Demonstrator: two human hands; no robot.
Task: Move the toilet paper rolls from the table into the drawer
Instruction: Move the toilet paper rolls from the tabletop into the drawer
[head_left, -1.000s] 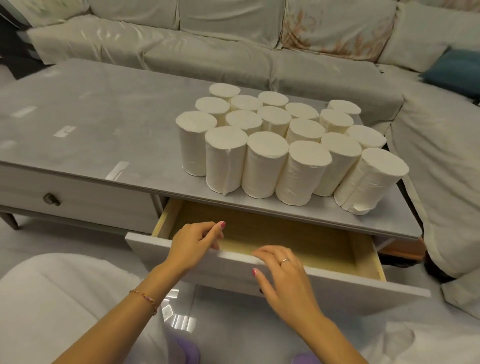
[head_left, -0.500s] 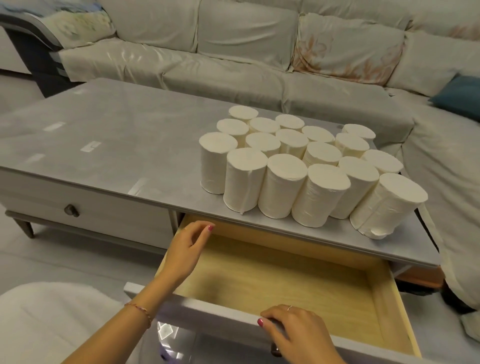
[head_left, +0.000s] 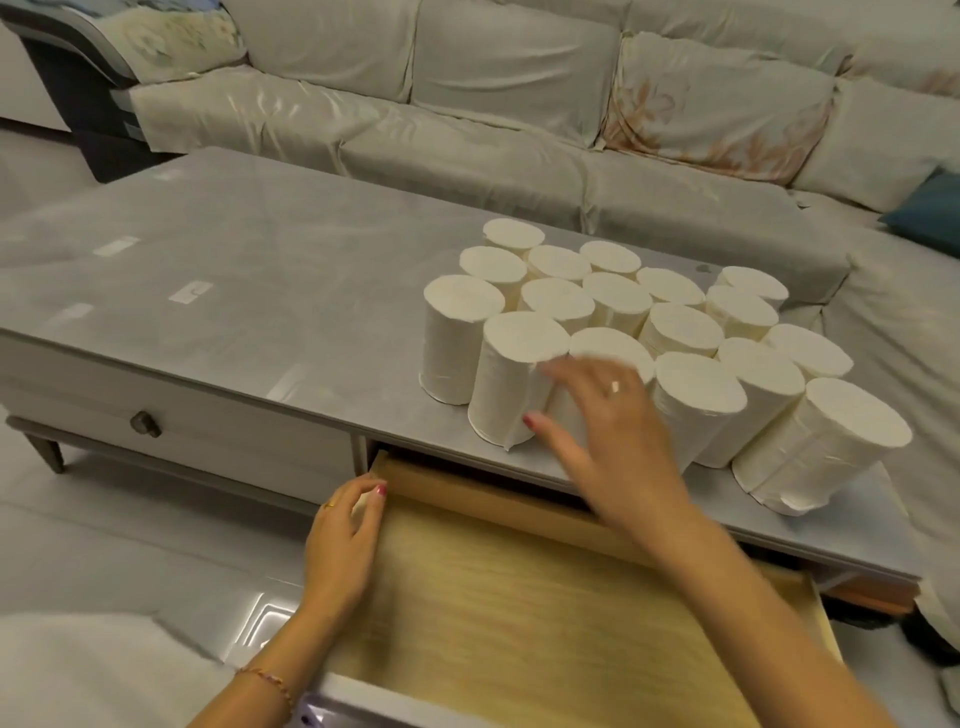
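Observation:
Several white toilet paper rolls (head_left: 519, 374) stand upright in a tight cluster on the right half of the grey table (head_left: 234, 291). Below them the wooden drawer (head_left: 519, 613) is pulled out, and nothing lies on its visible floor. My right hand (head_left: 602, 415) is blurred, with fingers spread, in front of a front-row roll (head_left: 613, 348); it holds nothing. My left hand (head_left: 343, 540) rests with loosely curled fingers on the drawer's left side wall, holding nothing.
A second drawer with a dark knob (head_left: 145, 423) stays shut at the left. A covered sofa (head_left: 467, 114) wraps behind and to the right of the table, with a blue cushion (head_left: 930, 213) on it. Pale floor lies at the lower left.
The drawer has been pulled further out. My right hand left the drawer front and rose to the front row of rolls. My left hand moved to the drawer's left side.

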